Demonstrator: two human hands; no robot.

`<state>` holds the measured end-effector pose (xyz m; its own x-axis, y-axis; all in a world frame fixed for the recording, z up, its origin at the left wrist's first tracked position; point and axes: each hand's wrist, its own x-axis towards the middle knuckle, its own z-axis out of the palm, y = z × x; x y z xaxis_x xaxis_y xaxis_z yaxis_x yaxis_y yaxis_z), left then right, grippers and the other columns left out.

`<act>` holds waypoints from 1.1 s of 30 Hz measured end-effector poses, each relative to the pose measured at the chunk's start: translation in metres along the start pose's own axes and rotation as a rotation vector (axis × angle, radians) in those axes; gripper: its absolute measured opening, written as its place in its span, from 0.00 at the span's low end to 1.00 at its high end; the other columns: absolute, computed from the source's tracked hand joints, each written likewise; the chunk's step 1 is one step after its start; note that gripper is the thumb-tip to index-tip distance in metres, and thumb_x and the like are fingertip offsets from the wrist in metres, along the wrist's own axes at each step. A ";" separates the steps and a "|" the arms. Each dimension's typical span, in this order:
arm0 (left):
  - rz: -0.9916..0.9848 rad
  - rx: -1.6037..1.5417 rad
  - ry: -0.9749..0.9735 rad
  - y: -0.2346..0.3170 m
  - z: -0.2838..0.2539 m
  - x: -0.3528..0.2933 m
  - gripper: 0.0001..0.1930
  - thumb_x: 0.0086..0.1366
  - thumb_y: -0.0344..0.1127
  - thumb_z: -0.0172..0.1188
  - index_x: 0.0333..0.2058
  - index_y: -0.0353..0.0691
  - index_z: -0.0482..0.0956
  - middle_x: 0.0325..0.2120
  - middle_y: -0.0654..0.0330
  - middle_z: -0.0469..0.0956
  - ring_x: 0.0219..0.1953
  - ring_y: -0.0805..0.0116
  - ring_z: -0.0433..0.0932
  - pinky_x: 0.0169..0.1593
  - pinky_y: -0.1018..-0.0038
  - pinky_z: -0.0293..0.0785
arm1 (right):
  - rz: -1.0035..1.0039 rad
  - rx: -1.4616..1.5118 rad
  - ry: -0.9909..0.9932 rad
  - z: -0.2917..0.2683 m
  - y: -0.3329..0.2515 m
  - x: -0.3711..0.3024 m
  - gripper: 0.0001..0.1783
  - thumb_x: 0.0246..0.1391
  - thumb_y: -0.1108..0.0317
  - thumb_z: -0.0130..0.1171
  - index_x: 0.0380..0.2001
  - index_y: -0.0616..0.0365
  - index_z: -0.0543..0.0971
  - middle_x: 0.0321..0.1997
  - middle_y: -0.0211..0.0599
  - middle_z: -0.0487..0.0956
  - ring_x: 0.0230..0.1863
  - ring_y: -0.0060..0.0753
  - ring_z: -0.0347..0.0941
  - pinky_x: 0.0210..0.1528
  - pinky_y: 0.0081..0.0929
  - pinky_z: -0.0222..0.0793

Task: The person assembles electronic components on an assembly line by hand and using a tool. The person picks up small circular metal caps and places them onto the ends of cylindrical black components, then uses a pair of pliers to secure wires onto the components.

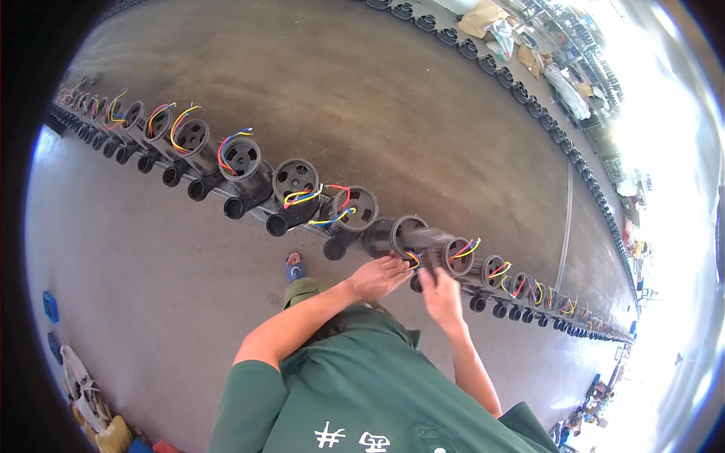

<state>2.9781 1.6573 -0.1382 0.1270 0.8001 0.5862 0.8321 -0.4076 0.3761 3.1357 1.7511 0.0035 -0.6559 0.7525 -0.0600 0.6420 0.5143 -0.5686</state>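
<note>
A black cylindrical housing [408,229] with an open round top and a side pipe stands in a long row, right in front of me. Coloured wires [413,260] in yellow, blue and red come out at its near side. My left hand [377,278] is at these wires, fingers together and closed on them. Just to the right, my right hand [442,296] is raised close to the housing's near side, its fingers smeared by motion. A neighbouring housing [458,257] with its own wires stands just beyond the right hand.
More black housings [242,158] with loose wires extend along the row to the left and right. Another row of black parts [519,92] curves along the far side of the brown floor. Sacks [483,19] lie beyond it. Blue boxes [50,306] lie at far left.
</note>
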 end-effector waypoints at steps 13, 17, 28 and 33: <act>-0.065 -0.074 0.005 -0.002 0.014 -0.004 0.24 0.59 0.33 0.63 0.55 0.35 0.80 0.55 0.55 0.80 0.58 0.59 0.78 0.64 0.62 0.71 | -0.013 -0.034 0.082 0.002 0.007 0.002 0.23 0.71 0.54 0.53 0.31 0.66 0.75 0.17 0.38 0.72 0.21 0.30 0.71 0.26 0.34 0.67; -0.050 -0.031 -0.011 -0.004 0.011 -0.008 0.24 0.58 0.34 0.62 0.55 0.36 0.80 0.55 0.55 0.80 0.59 0.59 0.77 0.65 0.61 0.71 | 0.549 0.334 -0.260 -0.020 -0.009 0.010 0.27 0.70 0.46 0.55 0.29 0.61 0.77 0.18 0.30 0.74 0.19 0.22 0.69 0.23 0.28 0.65; -0.107 -0.109 0.013 0.007 0.014 -0.009 0.22 0.58 0.32 0.63 0.52 0.36 0.81 0.54 0.57 0.80 0.57 0.58 0.78 0.64 0.61 0.72 | 0.166 0.173 -0.109 0.010 0.020 0.002 0.25 0.72 0.49 0.53 0.26 0.57 0.75 0.18 0.25 0.72 0.19 0.19 0.66 0.22 0.25 0.60; -0.121 -0.102 0.078 0.004 0.007 -0.008 0.20 0.58 0.31 0.64 0.51 0.36 0.82 0.53 0.56 0.81 0.59 0.58 0.78 0.64 0.63 0.72 | 0.261 0.400 -0.219 -0.042 -0.012 0.021 0.22 0.73 0.51 0.53 0.26 0.53 0.71 0.18 0.17 0.66 0.16 0.11 0.57 0.17 0.18 0.51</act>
<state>2.9843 1.6520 -0.1467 -0.0165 0.8112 0.5845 0.7794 -0.3558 0.5157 3.1308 1.7785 0.0436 -0.5890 0.7092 -0.3875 0.6217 0.0914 -0.7779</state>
